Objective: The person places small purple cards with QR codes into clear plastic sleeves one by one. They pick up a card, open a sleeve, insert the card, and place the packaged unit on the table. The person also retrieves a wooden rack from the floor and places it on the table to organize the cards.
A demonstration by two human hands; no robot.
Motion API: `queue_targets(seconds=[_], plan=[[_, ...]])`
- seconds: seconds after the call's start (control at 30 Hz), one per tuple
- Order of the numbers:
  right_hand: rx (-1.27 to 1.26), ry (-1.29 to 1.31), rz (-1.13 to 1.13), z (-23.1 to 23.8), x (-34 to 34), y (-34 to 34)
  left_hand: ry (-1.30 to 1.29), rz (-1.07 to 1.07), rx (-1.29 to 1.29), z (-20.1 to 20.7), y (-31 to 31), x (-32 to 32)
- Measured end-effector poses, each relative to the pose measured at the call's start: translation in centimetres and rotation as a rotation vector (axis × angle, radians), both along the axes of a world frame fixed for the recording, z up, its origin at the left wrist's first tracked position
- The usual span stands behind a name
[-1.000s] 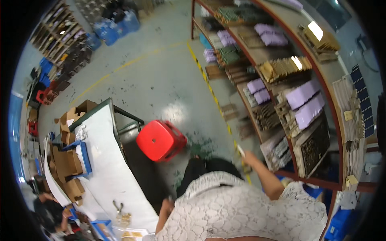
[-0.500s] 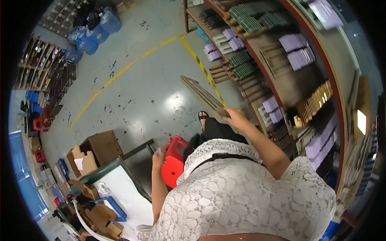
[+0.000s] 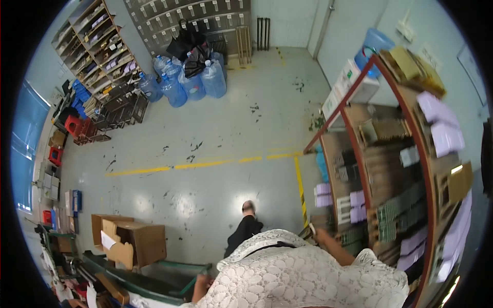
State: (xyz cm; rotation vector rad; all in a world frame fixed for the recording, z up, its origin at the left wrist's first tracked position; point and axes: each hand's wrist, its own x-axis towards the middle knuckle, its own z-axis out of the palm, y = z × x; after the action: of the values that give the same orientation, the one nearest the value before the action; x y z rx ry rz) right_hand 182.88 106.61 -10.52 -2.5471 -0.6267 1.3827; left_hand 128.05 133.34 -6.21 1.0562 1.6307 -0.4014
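My right hand [image 3: 322,236] is beside the shelving on the right, fingers closed on long brownish slats [image 3: 310,229]. Only a short pale end of them shows by the fingers; the rest is hidden or foreshortened. Low in the picture, my left hand [image 3: 203,282] hangs close to the green table frame [image 3: 197,268]. Its fingers are small and blurred, so whether they hold anything cannot be told.
Red-framed shelving [image 3: 365,190] with racks and lilac parts stands on my right. A cardboard box [image 3: 146,241] is at the left. Blue water bottles [image 3: 213,81] with black bags stand ahead, before grey lockers [image 3: 190,15]. Yellow tape [image 3: 205,164] crosses the floor.
My view has turned and moved forward, so bottles, lockers and door show farther ahead. The red stool has left view. The slats, in plain sight before, are now mostly hidden.
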Motion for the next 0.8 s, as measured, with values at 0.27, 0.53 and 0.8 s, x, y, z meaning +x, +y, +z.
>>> queue_targets(seconds=[0.27, 0.53, 0.8], plan=[[0.157, -0.203, -0.181, 6.0, 13.1, 15.5, -0.223, -0.265, 0.418, 0.5, 37.7, 31.5], [0.212, -0.135, -0.307, -3.2, 37.9, 34.2, -0.303, -0.325, 0.504, -0.4, 57.1, 61.6], [0.455, -0.134, 0.077, 9.6, 61.3, 66.4, -0.15, -0.279, 0.174, -2.7, 65.1, 72.4]])
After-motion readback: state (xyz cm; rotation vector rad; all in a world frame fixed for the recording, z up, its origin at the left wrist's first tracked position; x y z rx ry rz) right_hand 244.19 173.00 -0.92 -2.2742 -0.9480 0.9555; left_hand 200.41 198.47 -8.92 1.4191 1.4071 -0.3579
